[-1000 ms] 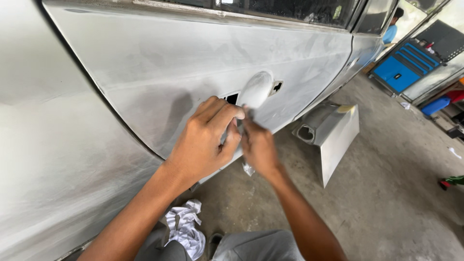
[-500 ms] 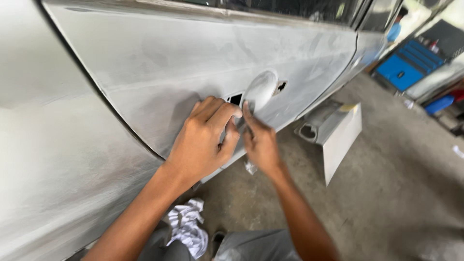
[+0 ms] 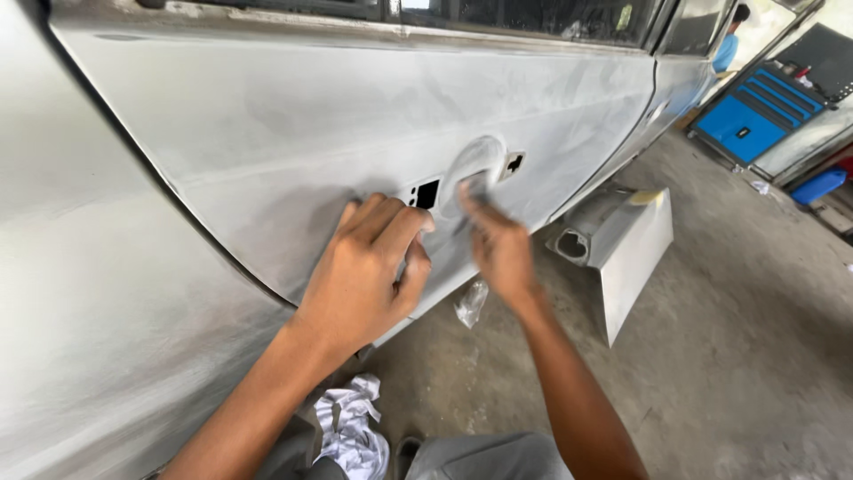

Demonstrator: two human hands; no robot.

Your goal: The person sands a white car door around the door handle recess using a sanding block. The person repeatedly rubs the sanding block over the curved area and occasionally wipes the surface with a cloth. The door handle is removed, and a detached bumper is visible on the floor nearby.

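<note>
A dull, sanded grey car door (image 3: 293, 116) fills the left and top of the view. It has a round handle recess (image 3: 484, 156) with small dark openings beside it. My left hand (image 3: 373, 267) lies flat on the panel just left of the recess and holds nothing. My right hand (image 3: 499, 244) is blurred. Its fingertips press what looks like a small grey sheet (image 3: 475, 188) into the lower part of the recess.
A crumpled white cloth (image 3: 351, 427) lies on the concrete floor by my knees, and a small crumpled clear scrap (image 3: 471, 302) sits below the door edge. A grey box-shaped part (image 3: 635, 249) stands on the floor at right. A blue tool cabinet (image 3: 755, 111) and a person in blue (image 3: 729, 44) are farther back.
My right hand has slid up from below the recess into it, blurred with motion. My left hand has stayed on the panel.
</note>
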